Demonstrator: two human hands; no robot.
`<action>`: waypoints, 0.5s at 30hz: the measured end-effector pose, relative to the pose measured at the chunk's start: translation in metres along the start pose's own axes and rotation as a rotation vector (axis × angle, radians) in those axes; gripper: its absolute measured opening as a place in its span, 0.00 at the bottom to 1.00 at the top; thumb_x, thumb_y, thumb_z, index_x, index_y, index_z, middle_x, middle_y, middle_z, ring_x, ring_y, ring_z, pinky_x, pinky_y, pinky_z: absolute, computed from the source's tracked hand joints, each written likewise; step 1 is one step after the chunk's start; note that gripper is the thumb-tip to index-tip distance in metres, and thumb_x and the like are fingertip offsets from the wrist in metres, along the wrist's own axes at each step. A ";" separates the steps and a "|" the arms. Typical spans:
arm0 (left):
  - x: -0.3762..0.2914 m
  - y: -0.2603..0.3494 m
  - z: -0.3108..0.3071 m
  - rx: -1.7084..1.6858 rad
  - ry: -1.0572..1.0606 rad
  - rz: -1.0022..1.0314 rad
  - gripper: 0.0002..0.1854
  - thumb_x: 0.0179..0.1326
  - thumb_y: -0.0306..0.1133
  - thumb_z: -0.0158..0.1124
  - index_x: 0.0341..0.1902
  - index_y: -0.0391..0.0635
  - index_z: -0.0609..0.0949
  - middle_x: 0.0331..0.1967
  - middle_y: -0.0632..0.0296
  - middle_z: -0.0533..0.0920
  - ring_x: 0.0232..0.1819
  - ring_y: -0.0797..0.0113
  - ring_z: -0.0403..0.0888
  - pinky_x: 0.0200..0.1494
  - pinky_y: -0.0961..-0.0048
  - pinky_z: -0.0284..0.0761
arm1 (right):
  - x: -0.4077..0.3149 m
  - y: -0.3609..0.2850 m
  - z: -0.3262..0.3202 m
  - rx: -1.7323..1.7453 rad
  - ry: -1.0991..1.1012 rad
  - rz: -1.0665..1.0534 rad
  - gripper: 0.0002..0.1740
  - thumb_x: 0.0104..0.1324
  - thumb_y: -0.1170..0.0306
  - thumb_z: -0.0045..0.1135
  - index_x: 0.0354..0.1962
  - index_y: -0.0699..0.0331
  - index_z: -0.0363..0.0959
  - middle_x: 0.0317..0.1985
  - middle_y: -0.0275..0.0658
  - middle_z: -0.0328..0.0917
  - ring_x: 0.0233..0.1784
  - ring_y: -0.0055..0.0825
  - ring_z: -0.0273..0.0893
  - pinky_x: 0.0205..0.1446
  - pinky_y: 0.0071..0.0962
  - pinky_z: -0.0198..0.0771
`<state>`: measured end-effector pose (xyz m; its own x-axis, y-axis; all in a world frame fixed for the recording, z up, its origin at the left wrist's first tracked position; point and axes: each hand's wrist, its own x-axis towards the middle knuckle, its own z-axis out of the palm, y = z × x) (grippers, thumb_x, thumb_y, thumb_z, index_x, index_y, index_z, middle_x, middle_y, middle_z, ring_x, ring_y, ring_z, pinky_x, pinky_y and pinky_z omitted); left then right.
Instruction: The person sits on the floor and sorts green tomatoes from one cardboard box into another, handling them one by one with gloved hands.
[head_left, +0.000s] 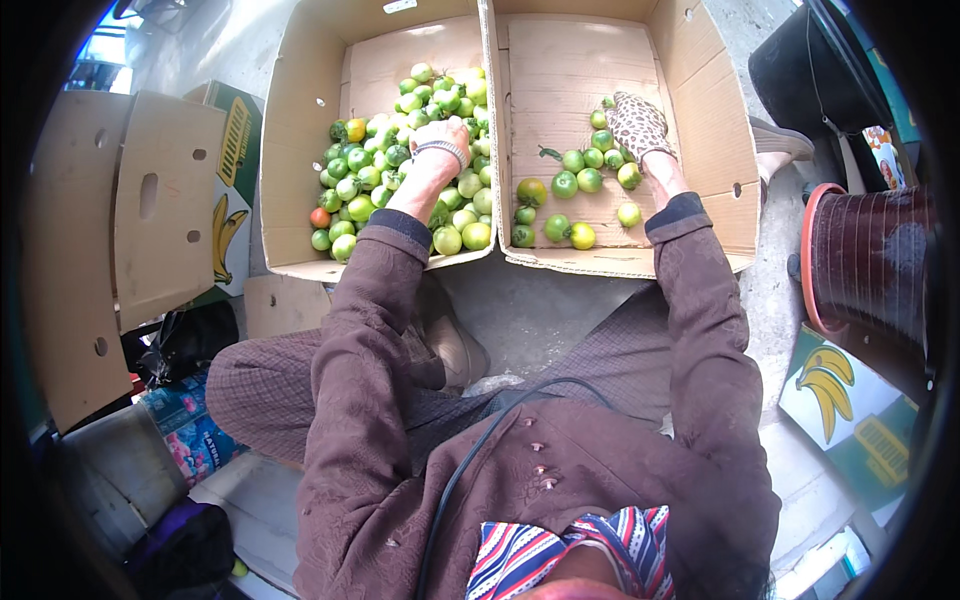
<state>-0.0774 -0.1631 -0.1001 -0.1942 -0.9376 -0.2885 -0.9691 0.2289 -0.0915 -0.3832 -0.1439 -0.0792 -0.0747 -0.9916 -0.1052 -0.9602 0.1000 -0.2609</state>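
Note:
Two open cardboard boxes stand side by side before me. The left box (300, 150) holds a heap of mostly green tomatoes (367, 176), with an orange one (355, 130) and a red one (320, 217) among them. My bare left hand (442, 139), a band at its wrist, rests on the heap; its fingertips are hidden, so a grip cannot be told. In the right box (709, 135) lie fewer green tomatoes (564, 184) and a small leaf (550, 153). My right hand (637, 124), in a leopard-print glove, reaches down beside a small green tomato (598, 118); its fingers are partly hidden.
Flattened or upright cardboard boxes (165, 217) stand at the left, near a black bag (191, 337). At the right are a black bucket (814, 75), a dark red ribbed container (870, 255) and a banana carton (847, 412). My legs are bent below the boxes.

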 end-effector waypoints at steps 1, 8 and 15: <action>0.000 -0.001 0.003 -0.002 0.029 0.026 0.17 0.48 0.33 0.65 0.45 0.46 0.82 0.40 0.54 0.85 0.45 0.58 0.84 0.39 0.53 0.81 | -0.001 -0.002 -0.003 -0.002 0.007 -0.015 0.16 0.62 0.61 0.49 0.41 0.60 0.78 0.42 0.45 0.81 0.47 0.43 0.79 0.51 0.41 0.72; -0.010 -0.003 -0.038 -0.047 -0.115 0.024 0.18 0.47 0.34 0.61 0.42 0.40 0.79 0.40 0.47 0.83 0.45 0.53 0.82 0.46 0.64 0.78 | 0.003 -0.007 -0.014 -0.004 -0.147 -0.010 0.18 0.62 0.60 0.52 0.45 0.60 0.77 0.45 0.45 0.80 0.49 0.41 0.78 0.53 0.39 0.71; -0.034 -0.044 -0.107 -1.355 -0.189 0.046 0.22 0.54 0.37 0.67 0.52 0.43 0.76 0.37 0.58 0.81 0.36 0.70 0.82 0.35 0.79 0.78 | -0.016 -0.044 -0.034 0.196 0.242 -0.306 0.26 0.59 0.58 0.59 0.54 0.59 0.71 0.52 0.44 0.76 0.54 0.40 0.75 0.57 0.38 0.70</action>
<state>-0.0441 -0.1698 0.0156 -0.3120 -0.8615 -0.4006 -0.3716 -0.2774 0.8860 -0.3491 -0.1352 -0.0334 0.1226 -0.9662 0.2269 -0.8804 -0.2114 -0.4245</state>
